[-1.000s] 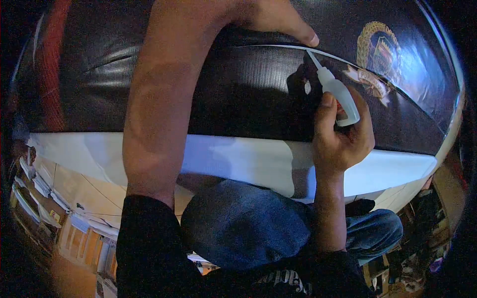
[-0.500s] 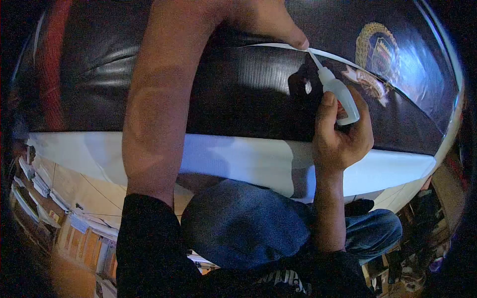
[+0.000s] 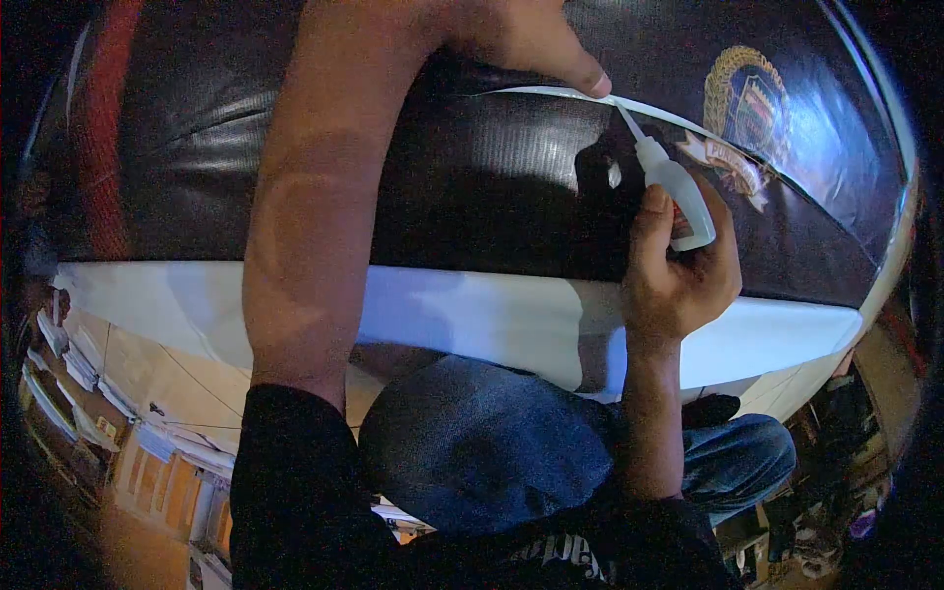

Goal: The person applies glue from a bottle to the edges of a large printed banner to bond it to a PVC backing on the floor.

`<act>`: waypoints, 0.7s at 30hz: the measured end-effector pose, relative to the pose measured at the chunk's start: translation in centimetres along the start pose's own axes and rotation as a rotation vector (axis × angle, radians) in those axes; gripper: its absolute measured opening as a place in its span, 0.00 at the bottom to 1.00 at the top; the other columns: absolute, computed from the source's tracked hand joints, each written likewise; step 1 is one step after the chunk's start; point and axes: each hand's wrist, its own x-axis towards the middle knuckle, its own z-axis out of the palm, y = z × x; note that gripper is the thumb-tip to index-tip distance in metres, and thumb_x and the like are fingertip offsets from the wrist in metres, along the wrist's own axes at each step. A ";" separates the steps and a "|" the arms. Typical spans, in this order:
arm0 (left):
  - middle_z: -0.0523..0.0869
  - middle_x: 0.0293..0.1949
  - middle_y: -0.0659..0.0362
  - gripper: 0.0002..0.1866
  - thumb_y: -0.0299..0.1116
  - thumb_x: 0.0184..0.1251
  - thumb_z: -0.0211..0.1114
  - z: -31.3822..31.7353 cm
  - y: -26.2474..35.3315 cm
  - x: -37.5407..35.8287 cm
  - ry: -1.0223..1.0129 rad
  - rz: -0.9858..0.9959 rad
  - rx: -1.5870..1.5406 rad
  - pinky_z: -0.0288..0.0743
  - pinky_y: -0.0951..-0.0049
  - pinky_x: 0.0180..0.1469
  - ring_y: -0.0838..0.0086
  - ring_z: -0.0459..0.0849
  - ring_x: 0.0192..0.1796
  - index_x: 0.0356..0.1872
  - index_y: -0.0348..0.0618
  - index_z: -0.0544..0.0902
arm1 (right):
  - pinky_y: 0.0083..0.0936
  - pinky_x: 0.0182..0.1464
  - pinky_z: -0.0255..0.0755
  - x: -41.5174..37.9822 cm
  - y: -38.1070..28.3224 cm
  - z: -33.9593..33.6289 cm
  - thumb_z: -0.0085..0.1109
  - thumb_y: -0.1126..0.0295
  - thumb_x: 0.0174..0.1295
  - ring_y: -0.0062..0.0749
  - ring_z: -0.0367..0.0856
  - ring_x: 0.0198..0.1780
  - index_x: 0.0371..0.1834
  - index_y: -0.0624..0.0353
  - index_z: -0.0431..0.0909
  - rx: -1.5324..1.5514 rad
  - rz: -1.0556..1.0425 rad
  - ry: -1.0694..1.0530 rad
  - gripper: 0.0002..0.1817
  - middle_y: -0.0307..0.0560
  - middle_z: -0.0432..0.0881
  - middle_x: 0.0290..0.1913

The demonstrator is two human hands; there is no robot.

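My right hand (image 3: 678, 265) is closed around a small white glue bottle (image 3: 680, 197) with a red label and a long thin nozzle. The bottle tilts up to the left, its tip at or very close to a curved white strip (image 3: 678, 120) along a seam in the shiny black cover (image 3: 492, 197). At the upper edge, my left hand (image 3: 521, 34) reaches across with its thumb stretched out on the cover, the thumb tip at the strip beside the nozzle. Its other fingers are hidden or out of view.
A gold crest (image 3: 749, 98) and a ribbon emblem (image 3: 728, 165) decorate the cover on the right. A red band (image 3: 103, 147) crosses it on the left. White material (image 3: 472, 315) edges the near side, above my jeans (image 3: 482, 442). Wooden items (image 3: 162, 487) lie at lower left.
My right hand and the bottle have shifted slightly down and right, drawing the nozzle tip a little away from my left thumb. My left hand has hardly moved.
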 end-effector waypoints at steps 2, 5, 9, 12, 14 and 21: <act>0.36 0.72 0.30 0.61 0.68 0.46 0.66 -0.1 -0.7 0.2 -0.022 0.046 -0.083 0.21 0.35 0.70 0.38 0.29 0.75 0.75 0.44 0.47 | 0.24 0.38 0.78 0.0 0.2 -0.2 0.69 0.70 0.53 0.30 0.84 0.34 0.41 0.65 0.81 -0.003 0.025 -0.004 0.14 0.49 0.85 0.35; 0.36 0.72 0.29 0.60 0.69 0.47 0.64 0.0 -0.2 0.0 -0.019 0.023 -0.021 0.20 0.35 0.70 0.36 0.29 0.74 0.75 0.44 0.47 | 0.22 0.41 0.75 -0.3 0.5 -0.6 0.67 0.71 0.57 0.26 0.81 0.37 0.44 0.68 0.79 0.230 0.049 0.051 0.15 0.49 0.84 0.38; 0.37 0.71 0.27 0.58 0.69 0.50 0.63 0.0 -0.4 0.4 -0.062 -0.028 -0.004 0.20 0.35 0.69 0.35 0.29 0.74 0.74 0.44 0.49 | 0.20 0.41 0.73 -0.8 0.9 -1.6 0.68 0.69 0.57 0.25 0.79 0.37 0.45 0.68 0.78 0.266 0.152 0.081 0.17 0.48 0.83 0.40; 0.38 0.72 0.29 0.55 0.68 0.53 0.61 -0.5 -0.5 0.1 -0.042 -0.009 -0.023 0.20 0.34 0.69 0.36 0.29 0.74 0.74 0.44 0.49 | 0.20 0.43 0.72 -1.5 1.2 -2.5 0.68 0.70 0.57 0.25 0.77 0.38 0.46 0.68 0.78 0.303 0.150 0.049 0.17 0.48 0.82 0.41; 0.39 0.72 0.30 0.52 0.68 0.56 0.58 -2.4 -0.3 -0.7 -0.064 0.058 -0.326 0.21 0.34 0.69 0.37 0.29 0.75 0.74 0.45 0.51 | 0.24 0.48 0.73 -2.3 1.8 -3.0 0.66 0.72 0.58 0.30 0.79 0.43 0.50 0.67 0.75 0.363 0.227 0.035 0.19 0.49 0.81 0.42; 0.51 0.75 0.50 0.50 0.62 0.47 0.67 0.6 -4.7 -4.8 0.186 0.021 -0.230 0.37 0.42 0.74 0.50 0.48 0.76 0.72 0.53 0.60 | 0.35 0.57 0.72 -4.1 2.8 -6.4 0.61 0.80 0.57 0.44 0.80 0.52 0.48 0.63 0.66 0.613 0.155 -0.177 0.18 0.63 0.80 0.47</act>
